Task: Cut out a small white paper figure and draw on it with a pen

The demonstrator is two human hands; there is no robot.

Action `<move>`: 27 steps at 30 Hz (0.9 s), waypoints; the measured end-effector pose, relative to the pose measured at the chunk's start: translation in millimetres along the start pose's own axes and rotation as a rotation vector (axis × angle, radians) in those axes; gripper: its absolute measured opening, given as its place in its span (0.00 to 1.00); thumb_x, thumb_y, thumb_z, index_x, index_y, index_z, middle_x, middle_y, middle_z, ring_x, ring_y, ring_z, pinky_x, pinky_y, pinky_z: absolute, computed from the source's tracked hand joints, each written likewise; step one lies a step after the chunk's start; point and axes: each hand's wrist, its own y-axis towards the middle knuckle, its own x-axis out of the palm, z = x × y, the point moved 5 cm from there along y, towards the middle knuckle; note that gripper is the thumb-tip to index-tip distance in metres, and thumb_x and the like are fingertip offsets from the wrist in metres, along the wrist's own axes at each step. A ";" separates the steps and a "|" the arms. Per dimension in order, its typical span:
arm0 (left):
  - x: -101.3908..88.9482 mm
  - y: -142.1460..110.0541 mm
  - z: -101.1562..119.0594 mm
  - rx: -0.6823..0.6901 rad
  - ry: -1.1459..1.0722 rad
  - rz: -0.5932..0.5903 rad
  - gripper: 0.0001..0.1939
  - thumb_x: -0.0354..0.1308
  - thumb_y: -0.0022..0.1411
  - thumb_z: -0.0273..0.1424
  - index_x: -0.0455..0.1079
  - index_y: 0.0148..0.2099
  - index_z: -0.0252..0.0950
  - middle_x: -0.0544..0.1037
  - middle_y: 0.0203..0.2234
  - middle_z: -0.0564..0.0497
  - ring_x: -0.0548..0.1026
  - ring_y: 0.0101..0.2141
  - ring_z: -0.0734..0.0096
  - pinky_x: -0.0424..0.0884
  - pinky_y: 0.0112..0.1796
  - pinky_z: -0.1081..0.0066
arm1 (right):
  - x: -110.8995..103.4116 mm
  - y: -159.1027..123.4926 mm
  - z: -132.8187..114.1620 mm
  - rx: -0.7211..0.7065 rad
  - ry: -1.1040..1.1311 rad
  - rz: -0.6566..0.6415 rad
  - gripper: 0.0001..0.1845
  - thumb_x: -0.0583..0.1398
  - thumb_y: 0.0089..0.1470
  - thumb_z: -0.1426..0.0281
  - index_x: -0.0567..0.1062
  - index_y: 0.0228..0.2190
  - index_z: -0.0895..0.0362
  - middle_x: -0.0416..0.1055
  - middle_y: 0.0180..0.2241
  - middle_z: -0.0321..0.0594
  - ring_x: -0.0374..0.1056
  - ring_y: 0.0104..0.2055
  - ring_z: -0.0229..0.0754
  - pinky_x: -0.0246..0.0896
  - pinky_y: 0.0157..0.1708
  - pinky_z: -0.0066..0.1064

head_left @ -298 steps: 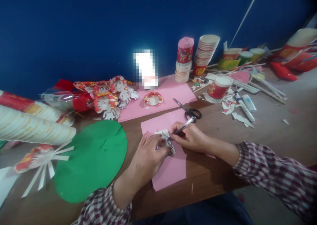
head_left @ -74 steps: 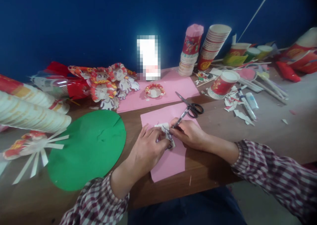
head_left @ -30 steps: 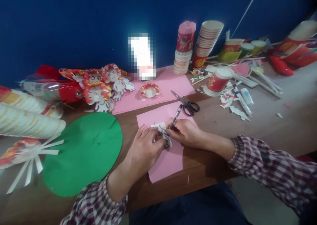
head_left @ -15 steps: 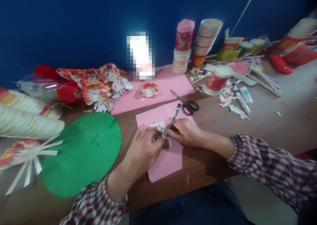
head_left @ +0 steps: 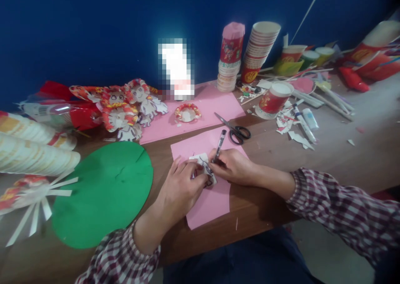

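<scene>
My right hand (head_left: 234,167) grips a black pen (head_left: 219,145), its tip on a small white paper cutout (head_left: 203,169) with dark drawn lines. My left hand (head_left: 184,188) presses that cutout down with bent fingers on a pink paper sheet (head_left: 212,200) lying on the brown table. Part of the cutout is hidden under my left fingers. Both sleeves are checked red and white.
Black-handled scissors (head_left: 236,130) lie just beyond the sheet. A green paper disc (head_left: 106,192) is at the left, paper-cup dolls (head_left: 125,109) behind it. Stacked paper cups (head_left: 258,46), a red cup (head_left: 273,100), glue tubes (head_left: 304,123) and scraps crowd the back right.
The pen has swung from leaning right to nearly upright while my right hand stays on the cutout. My left hand keeps holding the cutout. The view shifted slightly.
</scene>
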 end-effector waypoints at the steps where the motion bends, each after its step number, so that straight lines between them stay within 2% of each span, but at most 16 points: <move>1: 0.3 -0.1 0.0 0.003 0.001 0.001 0.10 0.52 0.63 0.26 0.73 0.43 0.41 0.71 0.42 0.45 0.67 0.49 0.58 0.58 0.53 0.44 | 0.0 -0.1 0.1 -0.002 -0.002 0.003 0.05 0.55 0.55 0.71 0.70 0.31 0.60 0.68 0.22 0.35 0.63 0.24 0.35 0.52 0.26 0.24; 12: -0.2 0.4 0.6 -0.015 0.007 -0.008 0.10 0.52 0.63 0.26 0.73 0.42 0.41 0.71 0.41 0.45 0.68 0.48 0.58 0.58 0.53 0.44 | -0.6 0.8 0.9 -0.006 -0.007 0.009 0.05 0.55 0.54 0.71 0.70 0.31 0.60 0.68 0.22 0.36 0.62 0.24 0.35 0.52 0.26 0.24; 23: 0.6 0.1 -0.5 -0.008 0.010 -0.003 0.09 0.52 0.63 0.27 0.73 0.42 0.41 0.71 0.41 0.45 0.68 0.48 0.58 0.58 0.53 0.45 | -1.6 0.4 -0.5 0.000 -0.013 0.011 0.04 0.55 0.53 0.72 0.68 0.28 0.59 0.64 0.20 0.33 0.59 0.22 0.33 0.50 0.25 0.24; 27: 1.2 -0.2 -0.7 0.001 0.003 0.001 0.10 0.52 0.63 0.27 0.73 0.42 0.41 0.71 0.40 0.45 0.68 0.47 0.58 0.59 0.52 0.46 | -5.2 -0.5 -0.8 0.001 0.122 0.029 0.03 0.55 0.53 0.73 0.68 0.29 0.59 0.63 0.20 0.32 0.58 0.22 0.32 0.51 0.23 0.23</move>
